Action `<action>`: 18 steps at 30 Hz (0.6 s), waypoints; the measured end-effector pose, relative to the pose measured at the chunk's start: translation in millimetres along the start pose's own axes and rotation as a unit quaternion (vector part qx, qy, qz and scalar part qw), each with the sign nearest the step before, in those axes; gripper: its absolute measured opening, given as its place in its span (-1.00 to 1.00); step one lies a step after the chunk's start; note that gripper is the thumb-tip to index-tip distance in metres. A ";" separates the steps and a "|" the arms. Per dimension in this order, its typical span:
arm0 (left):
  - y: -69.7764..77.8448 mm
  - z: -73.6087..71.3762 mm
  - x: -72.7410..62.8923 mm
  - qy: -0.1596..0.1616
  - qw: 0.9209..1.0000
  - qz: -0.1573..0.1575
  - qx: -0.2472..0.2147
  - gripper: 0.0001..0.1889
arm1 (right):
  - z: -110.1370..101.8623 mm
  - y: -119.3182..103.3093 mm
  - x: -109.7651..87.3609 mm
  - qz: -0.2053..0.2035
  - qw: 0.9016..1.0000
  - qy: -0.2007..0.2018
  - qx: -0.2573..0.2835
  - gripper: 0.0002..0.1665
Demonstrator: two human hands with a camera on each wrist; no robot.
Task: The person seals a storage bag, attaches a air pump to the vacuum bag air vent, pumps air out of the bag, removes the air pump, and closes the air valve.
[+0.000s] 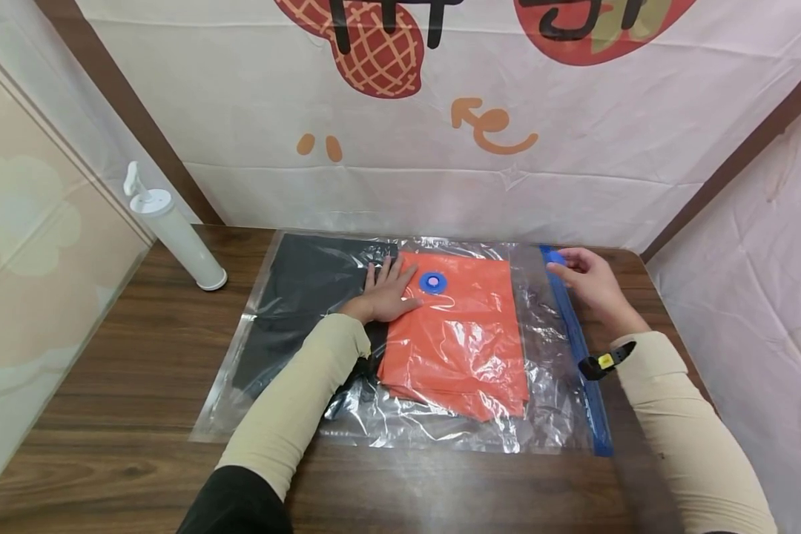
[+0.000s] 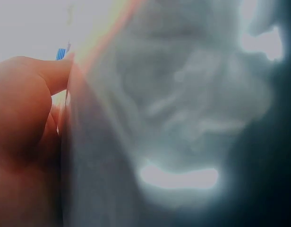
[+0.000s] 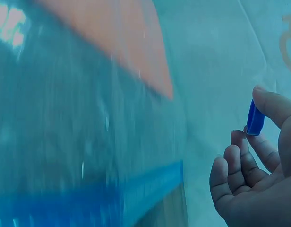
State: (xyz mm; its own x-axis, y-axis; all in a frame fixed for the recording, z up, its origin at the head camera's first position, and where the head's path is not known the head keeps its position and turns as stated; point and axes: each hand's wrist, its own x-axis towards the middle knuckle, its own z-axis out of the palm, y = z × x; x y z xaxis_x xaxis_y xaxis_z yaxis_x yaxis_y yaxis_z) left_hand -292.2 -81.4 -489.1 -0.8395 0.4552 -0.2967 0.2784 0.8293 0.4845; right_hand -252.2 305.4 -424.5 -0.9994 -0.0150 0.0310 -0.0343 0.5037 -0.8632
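A clear vacuum storage bag point(image 1: 550, 400) lies flat on the table, with a folded orange sheet point(image 1: 460, 341) and a folded black sheet point(image 1: 294, 311) side by side under its film. My left hand point(image 1: 386, 293) rests on the bag with fingers spread, where black meets orange. Just right of its fingers is a round blue valve point(image 1: 432, 282). At the far end of the blue zip strip point(image 1: 574, 334), my right hand point(image 1: 590, 285) pinches a small blue zip slider point(image 3: 255, 119) between thumb and forefinger. Its other fingers are loosely bent in the right wrist view.
A white hand pump point(image 1: 183, 241) stands on the wooden table point(image 1: 120, 356) at the back left. Behind the table hangs a printed white curtain point(image 1: 414, 185), with more sheeting on both sides. A black strap with a yellow piece point(image 1: 604, 361) is at the right wrist.
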 end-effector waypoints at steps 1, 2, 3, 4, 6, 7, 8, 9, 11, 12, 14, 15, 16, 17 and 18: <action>0.7 -0.4 -1.0 0.000 1.000 0.000 0.000 -0.15 | -5.2 3.6 -1.7 0.003 1.000 0.004 -0.007 -0.37; 1.5 -0.8 -1.9 -0.001 1.000 -0.001 0.002 -0.15 | -10.2 7.5 -3.1 0.009 1.000 0.004 -0.011 -0.36; 2.3 -1.3 -2.9 -0.002 1.000 -0.001 0.003 -0.15 | -14.9 11.5 -4.3 0.012 1.000 0.005 -0.016 -0.35; 3.8 -2.3 -4.8 -0.002 1.000 -0.001 0.003 -0.16 | -19.6 14.9 -5.4 0.016 1.000 0.005 -0.024 -0.35; 5.8 -4.0 -7.3 -0.004 1.000 -0.002 0.005 -0.16 | -27.7 21.7 -7.2 0.024 0.999 0.005 -0.035 -0.33; 7.1 -5.1 -9.0 -0.004 1.000 -0.002 0.004 -0.16 | -31.3 25.5 -8.1 0.029 0.999 0.004 -0.043 -0.33; 8.1 -6.0 -10.2 -0.006 1.000 -0.002 0.006 -0.16 | -34.5 29.3 -8.8 0.030 0.998 0.005 -0.051 -0.32; 8.9 -6.6 -11.2 -0.006 1.000 -0.002 0.007 -0.17 | -37.3 33.0 -9.5 0.031 0.997 0.008 -0.065 -0.32; 9.7 -7.7 -12.5 -0.006 1.000 -0.002 0.010 -0.17 | -41.7 40.2 -11.6 0.038 0.995 0.012 -0.088 -0.32; 10.1 -8.4 -13.3 -0.006 1.000 -0.002 0.010 -0.17 | -43.3 44.0 -12.7 0.041 0.994 0.012 -0.105 -0.31; 10.4 -9.2 -14.1 -0.006 1.000 0.000 0.013 -0.17 | -45.9 52.3 -15.0 0.053 0.990 0.011 -0.127 -0.30; 10.5 -9.5 -14.4 -0.006 1.000 0.001 0.012 -0.17 | -46.7 56.3 -16.3 0.061 0.989 0.010 -0.136 -0.29; 10.4 -9.9 -14.6 -0.005 1.000 0.002 0.013 -0.17 | -47.2 59.9 -17.7 0.068 0.988 0.007 -0.140 -0.29; 10.6 -10.3 -14.9 -0.006 1.000 0.003 0.013 -0.17 | -47.6 63.4 -19.0 0.073 0.986 0.004 -0.148 -0.30; 10.6 -10.6 -15.1 -0.006 1.000 0.003 0.014 -0.17 | -48.0 66.7 -20.3 0.076 0.985 0.001 -0.154 -0.30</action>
State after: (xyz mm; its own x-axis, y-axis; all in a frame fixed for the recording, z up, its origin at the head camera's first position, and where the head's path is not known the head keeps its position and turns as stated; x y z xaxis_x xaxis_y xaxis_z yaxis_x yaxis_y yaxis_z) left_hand -281.5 -82.9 -470.8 -0.8315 0.4646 -0.3045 0.2971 0.8351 0.4629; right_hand -234.1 380.8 -458.5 -0.9929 0.0825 -0.0859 0.1188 0.7387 -0.6635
